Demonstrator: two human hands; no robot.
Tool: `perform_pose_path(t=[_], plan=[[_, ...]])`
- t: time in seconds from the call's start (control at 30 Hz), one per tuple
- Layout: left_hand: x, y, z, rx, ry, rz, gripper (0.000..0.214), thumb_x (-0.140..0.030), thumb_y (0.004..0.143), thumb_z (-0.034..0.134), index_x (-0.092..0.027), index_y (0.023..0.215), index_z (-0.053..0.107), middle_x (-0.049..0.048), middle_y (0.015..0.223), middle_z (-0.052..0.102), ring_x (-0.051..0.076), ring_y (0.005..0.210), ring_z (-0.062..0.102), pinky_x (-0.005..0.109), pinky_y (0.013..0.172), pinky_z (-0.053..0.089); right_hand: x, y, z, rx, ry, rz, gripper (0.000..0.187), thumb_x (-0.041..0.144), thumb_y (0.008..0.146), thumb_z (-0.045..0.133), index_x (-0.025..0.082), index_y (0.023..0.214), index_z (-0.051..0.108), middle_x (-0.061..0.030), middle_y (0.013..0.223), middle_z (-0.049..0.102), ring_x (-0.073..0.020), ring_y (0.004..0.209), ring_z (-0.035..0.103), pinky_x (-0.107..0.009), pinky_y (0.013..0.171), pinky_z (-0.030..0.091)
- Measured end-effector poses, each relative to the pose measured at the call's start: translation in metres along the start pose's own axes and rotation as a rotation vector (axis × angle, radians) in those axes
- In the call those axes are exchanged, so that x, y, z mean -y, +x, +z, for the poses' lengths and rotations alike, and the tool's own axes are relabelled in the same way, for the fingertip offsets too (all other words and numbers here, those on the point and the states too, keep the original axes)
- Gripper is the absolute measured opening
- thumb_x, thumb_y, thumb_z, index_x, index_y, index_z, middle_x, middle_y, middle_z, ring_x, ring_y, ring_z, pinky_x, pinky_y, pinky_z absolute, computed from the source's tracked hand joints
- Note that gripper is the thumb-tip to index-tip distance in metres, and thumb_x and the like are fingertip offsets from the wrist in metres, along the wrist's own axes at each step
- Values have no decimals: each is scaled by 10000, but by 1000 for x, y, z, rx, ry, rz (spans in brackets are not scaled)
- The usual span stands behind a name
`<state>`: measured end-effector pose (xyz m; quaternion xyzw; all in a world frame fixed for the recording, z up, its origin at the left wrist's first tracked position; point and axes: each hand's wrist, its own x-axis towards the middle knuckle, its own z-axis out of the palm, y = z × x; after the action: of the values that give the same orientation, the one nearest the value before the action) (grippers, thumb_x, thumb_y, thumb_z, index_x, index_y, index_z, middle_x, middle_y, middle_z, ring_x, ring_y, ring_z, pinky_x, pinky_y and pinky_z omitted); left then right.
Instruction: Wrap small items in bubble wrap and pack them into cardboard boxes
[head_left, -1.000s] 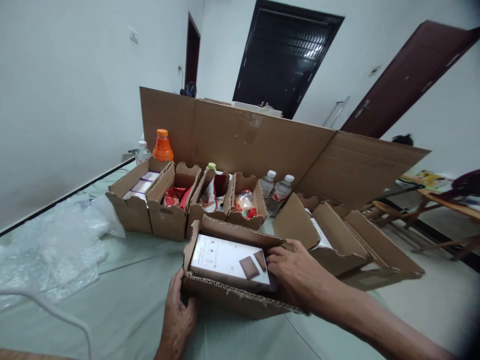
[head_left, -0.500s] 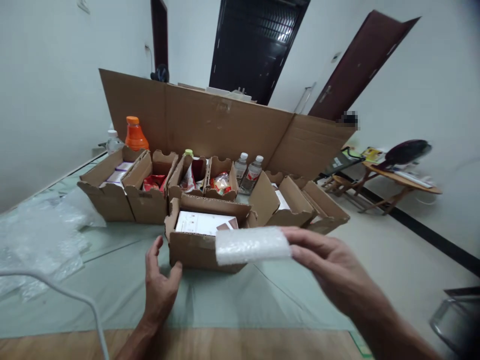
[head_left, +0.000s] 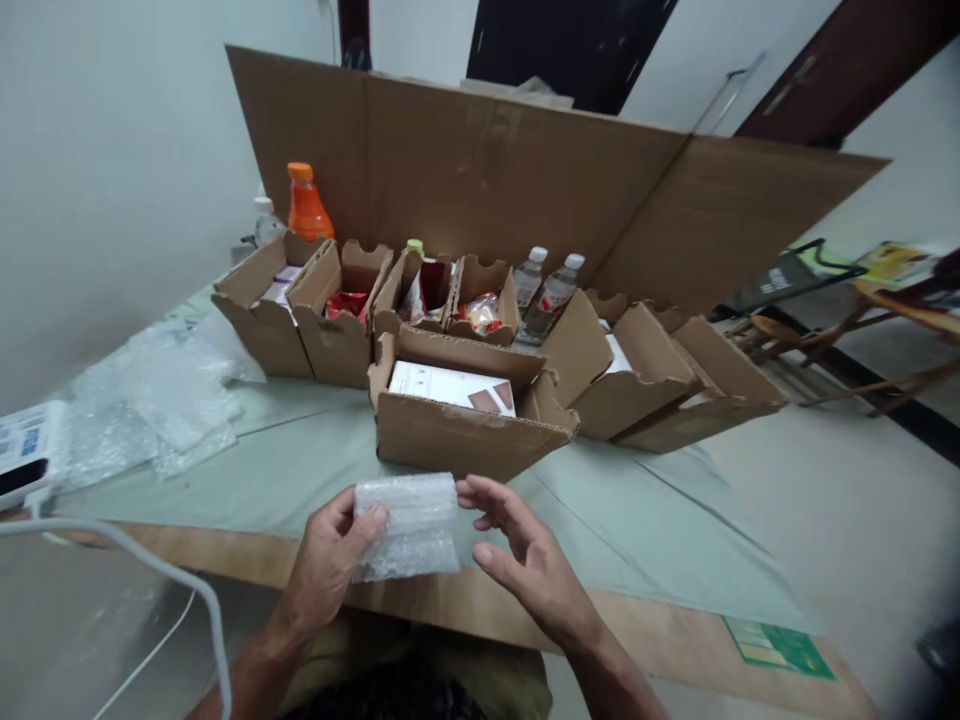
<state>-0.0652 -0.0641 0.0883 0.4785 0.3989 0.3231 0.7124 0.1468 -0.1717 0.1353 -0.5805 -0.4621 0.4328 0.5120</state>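
Observation:
A folded piece of bubble wrap [head_left: 411,530] hangs over the table's front edge, gripped at its left side by my left hand [head_left: 330,555] with the thumb on top. Whether anything is wrapped inside, I cannot tell. Just right of it, my right hand [head_left: 529,560] has its fingers apart, with the fingertips close to the wrap's right edge. Beyond both hands stands an open cardboard box [head_left: 465,435], and a white carton [head_left: 442,385] with brown shapes printed on it lies inside.
Several cardboard bins [head_left: 337,345] line the back, holding packets and cartons. Behind them are an orange bottle [head_left: 306,210], clear bottles [head_left: 551,300] and a tall cardboard panel [head_left: 480,170]. Loose bubble wrap [head_left: 180,385] lies left, near a white device [head_left: 30,450] and a cable [head_left: 150,545].
The bubble wrap has passed from my right hand to my left and come nearer to me. My right hand has let go, and the view has tilted down.

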Motion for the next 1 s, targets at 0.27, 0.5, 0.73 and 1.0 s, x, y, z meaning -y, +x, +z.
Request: perform_pose_path(t=[0.27, 0.5, 0.73, 1.0], plan=[[-3, -7, -12, 146, -30, -46, 523, -510, 757, 795, -132, 1103, 691, 58, 900, 720, 187, 768, 637, 258, 694, 492, -12, 24, 40, -3, -145, -34, 387, 358, 842, 729, 258, 1213, 688, -67, 1188, 713, -244, 1060, 639, -366, 929, 488], [-8, -13, -26, 71, -200, -208, 380, -430, 656, 857, -141, 854, 710, 28, 723, 693, 164, 651, 626, 261, 649, 481, -48, 27, 65, -8, 348, 332, 484, 635, 873, 626, 174, 994, 706, -10, 701, 652, -142, 576, 546, -254, 525, 435], [-11, -12, -51, -51, -280, -263, 328, -353, 559, 822, -145, 796, 731, 19, 642, 676, 158, 578, 595, 270, 610, 462, -56, 10, 51, -128, 6, 85, 479, 587, 958, 507, 237, 1254, 647, -108, 1247, 671, -261, 1132, 616, -366, 883, 509], [-11, -20, -53, 216, -258, -293, 243, -354, 475, 734, -144, 596, 721, 60, 577, 635, 173, 528, 547, 305, 556, 458, -50, 17, 70, 48, -185, 59, 816, 573, 760, 758, 268, 1463, 479, -122, 1534, 460, -345, 1376, 439, -499, 1110, 381]])
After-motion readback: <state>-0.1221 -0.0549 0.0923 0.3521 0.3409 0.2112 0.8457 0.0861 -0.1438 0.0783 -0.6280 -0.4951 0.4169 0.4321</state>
